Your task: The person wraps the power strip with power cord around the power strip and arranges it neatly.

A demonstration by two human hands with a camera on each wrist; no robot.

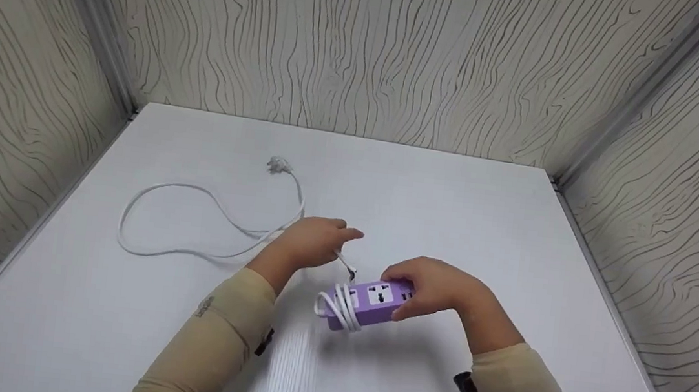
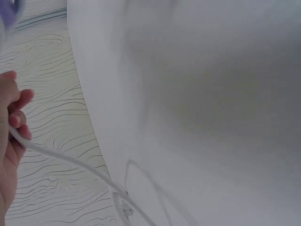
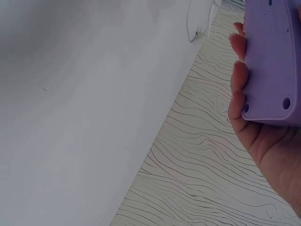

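A purple power strip [image 1: 371, 302] with white socket faces is held above the table by my right hand [image 1: 440, 288], thumb on the near side and fingers on the far side. Several turns of its white cord [image 1: 345, 309] wrap around the strip's left end. Just up and left of it, my left hand [image 1: 313, 241] grips the cord, its fingers curled around it in the left wrist view. From that hand the loose cord [image 1: 188, 251] runs left in a wide loop and ends at a white plug [image 1: 279, 164]. The right wrist view shows the strip's underside [image 3: 270, 61].
A white table [image 1: 484, 210] lies under everything. Wood-grain panels [image 1: 339, 45] stand at the back and on both sides, with grey metal posts [image 1: 633, 89] in the corners.
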